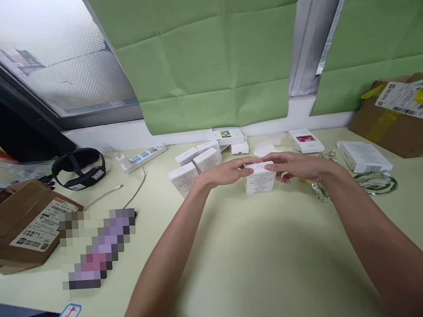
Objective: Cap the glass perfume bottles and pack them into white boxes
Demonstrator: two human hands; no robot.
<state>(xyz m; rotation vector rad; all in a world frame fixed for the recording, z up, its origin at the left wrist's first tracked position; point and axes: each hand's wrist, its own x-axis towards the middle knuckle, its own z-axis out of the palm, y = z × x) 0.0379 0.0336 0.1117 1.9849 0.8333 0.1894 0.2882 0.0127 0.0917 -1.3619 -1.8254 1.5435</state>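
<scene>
A small white printed box [260, 182] stands upright on the pale yellow table [253, 251], its text side towards me. My left hand [226, 172] grips its top left edge, thumb in front and fingers behind. From the other side my right hand [293, 166] holds the top right corner, with the thumb on the top face. Just left of my left hand are similar white boxes [183, 178], standing close together. Behind lies a white box with a green picture [228, 136]. Clear plastic wrapping [320, 191] lies partly hidden by my right wrist.
At right are a white box [364, 157], a coiled clear band [376, 183] and a large brown carton [391, 118]. A white box with a red picture [305, 141] lies behind. Leftward are a power strip [145, 158], a black headset [79, 169], another carton [32, 227] and a pixelated object [102, 251].
</scene>
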